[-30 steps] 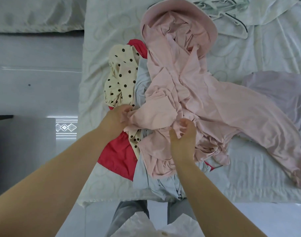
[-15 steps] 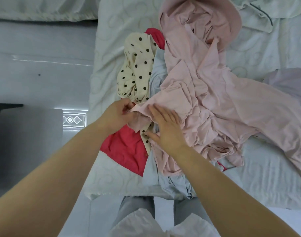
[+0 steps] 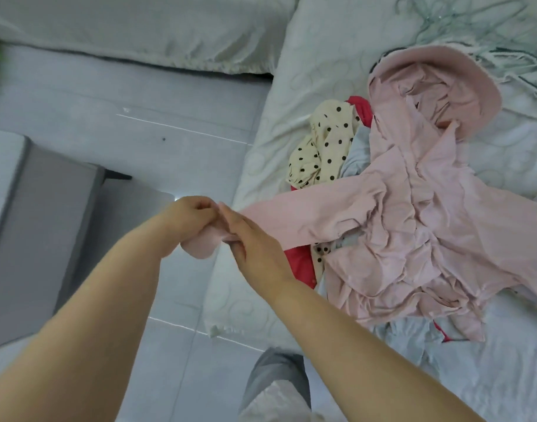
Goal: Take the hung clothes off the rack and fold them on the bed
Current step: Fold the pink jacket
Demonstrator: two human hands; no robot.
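- At the bottom of the frame, your grey trouser leg point(image 3: 273, 376) stood on the pale floor point(image 3: 175, 300), just beside the edge of the bed point(image 3: 239, 312).
- Left of centre, out over the floor, your left hand point(image 3: 189, 217) was curled tight round the cuff end of the sleeve point(image 3: 291, 222). A fold of cuff hung below the fist.
- Your right hand point(image 3: 255, 243) touched the left one and pinched the same sleeve between thumb and fingers.
- At the left edge of the frame a grey piece of furniture point(image 3: 41, 226) stood on the floor.
- From your hands the sleeve ran to the right, drawn out across the bed edge to the pink hooded top point(image 3: 428, 226). The top lay crumpled on the bed at centre right.
- The top rested on a pile. A red garment point(image 3: 299, 260) showed at its lower left, a pale blue garment point(image 3: 407, 339) below it, and a cream polka-dot garment point(image 3: 322, 147) at its upper left.
- Its hood point(image 3: 428, 74) lay open in the upper right of the frame.
- Beyond the hood, at the top right, a heap of hangers point(image 3: 450, 22) lay on the bed.
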